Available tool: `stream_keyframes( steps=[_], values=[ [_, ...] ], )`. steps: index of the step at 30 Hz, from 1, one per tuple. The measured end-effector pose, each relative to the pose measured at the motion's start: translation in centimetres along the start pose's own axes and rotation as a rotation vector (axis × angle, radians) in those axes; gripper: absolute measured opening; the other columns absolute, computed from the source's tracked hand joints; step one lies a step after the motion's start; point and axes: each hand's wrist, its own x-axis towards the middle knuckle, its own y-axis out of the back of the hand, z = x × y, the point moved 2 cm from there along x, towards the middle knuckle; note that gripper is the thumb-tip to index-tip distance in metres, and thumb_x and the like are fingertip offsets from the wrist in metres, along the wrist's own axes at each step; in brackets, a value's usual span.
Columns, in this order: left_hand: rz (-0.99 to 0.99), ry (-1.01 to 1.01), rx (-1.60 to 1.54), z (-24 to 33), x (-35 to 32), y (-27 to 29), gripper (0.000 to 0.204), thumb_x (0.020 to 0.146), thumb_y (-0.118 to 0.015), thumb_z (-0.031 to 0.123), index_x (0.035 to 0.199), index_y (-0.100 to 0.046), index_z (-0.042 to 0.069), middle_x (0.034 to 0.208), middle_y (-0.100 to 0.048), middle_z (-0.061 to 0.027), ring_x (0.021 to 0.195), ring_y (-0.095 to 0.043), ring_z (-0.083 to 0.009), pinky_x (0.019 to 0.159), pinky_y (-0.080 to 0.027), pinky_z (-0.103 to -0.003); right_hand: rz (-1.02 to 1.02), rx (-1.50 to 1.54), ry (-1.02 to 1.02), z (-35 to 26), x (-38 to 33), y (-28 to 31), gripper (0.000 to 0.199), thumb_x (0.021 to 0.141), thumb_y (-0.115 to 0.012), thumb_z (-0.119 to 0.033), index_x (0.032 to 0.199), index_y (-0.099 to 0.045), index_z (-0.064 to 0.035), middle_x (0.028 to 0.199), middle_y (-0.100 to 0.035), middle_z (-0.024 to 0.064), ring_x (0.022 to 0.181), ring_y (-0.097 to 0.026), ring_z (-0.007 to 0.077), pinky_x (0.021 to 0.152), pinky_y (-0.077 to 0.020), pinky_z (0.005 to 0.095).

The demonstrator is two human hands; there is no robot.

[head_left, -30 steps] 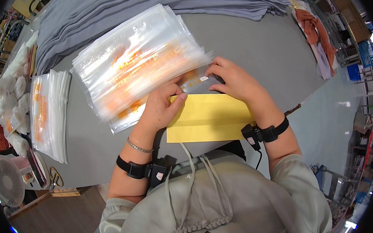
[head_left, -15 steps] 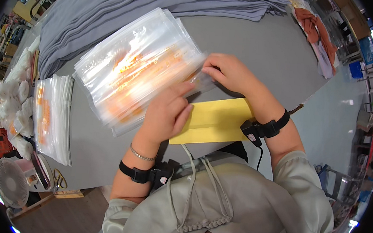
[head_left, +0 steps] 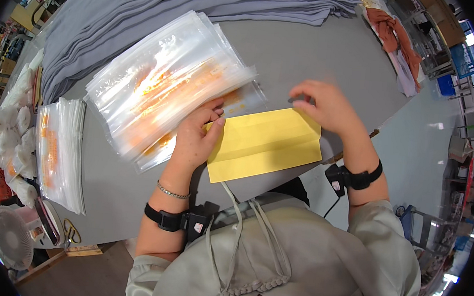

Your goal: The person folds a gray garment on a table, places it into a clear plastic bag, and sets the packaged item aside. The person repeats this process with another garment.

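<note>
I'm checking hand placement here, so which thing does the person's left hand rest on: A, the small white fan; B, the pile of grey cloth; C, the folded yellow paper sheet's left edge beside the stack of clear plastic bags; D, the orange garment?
C: the left hand lies on the left edge of the folded yellow paper sheet, beside the stack of clear plastic bags.

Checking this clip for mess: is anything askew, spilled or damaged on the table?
Nothing is spilled or visibly damaged. The fanned stack of clear plastic bags with orange contents lies slanted and loosely spread, and the folded yellow sheet hangs slightly over the grey table edge.
</note>
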Motion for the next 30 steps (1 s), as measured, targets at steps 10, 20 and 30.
stream_keyframes(
  steps=[10,20,30],
  values=[
    [0.054,-0.018,0.027,-0.1,0.0,-0.2,0.011,0.087,-0.06,0.006,0.081,-0.058,-0.003,0.12,-0.062,-0.0183,0.097,-0.065,-0.0237,0.086,-0.049,-0.032,0.191,-0.105,0.057,3.3,-3.3,-1.7,0.018,0.082,-0.061,-0.009,0.099,-0.06,-0.004,0.094,-0.057,0.0109,0.09,-0.057,0.0305,0.077,-0.0483,0.038],
    [0.013,0.018,0.031,0.1,0.0,0.0,0.01,0.088,-0.056,0.003,0.081,-0.057,-0.003,0.124,-0.059,-0.0185,0.105,-0.061,-0.0221,0.092,-0.047,-0.033,0.351,-0.058,0.17,5.5,-3.9,-2.0,0.009,0.082,-0.062,-0.007,0.087,-0.057,-0.0027,0.092,-0.058,0.0092,0.083,-0.057,0.0261,0.074,-0.0479,0.0337],
    [-0.039,-0.067,-0.02,0.2,0.1,0.1,0.009,0.085,-0.06,0.003,0.079,-0.059,-0.003,0.135,-0.053,-0.0171,0.104,-0.061,-0.0226,0.091,-0.047,-0.033,0.213,0.568,-0.029,-1.0,1.0,-3.3,0.009,0.085,-0.064,-0.006,0.088,-0.057,-0.0011,0.076,-0.056,-0.0018,0.069,-0.051,0.0077,0.064,-0.0437,0.0217]
  ],
)
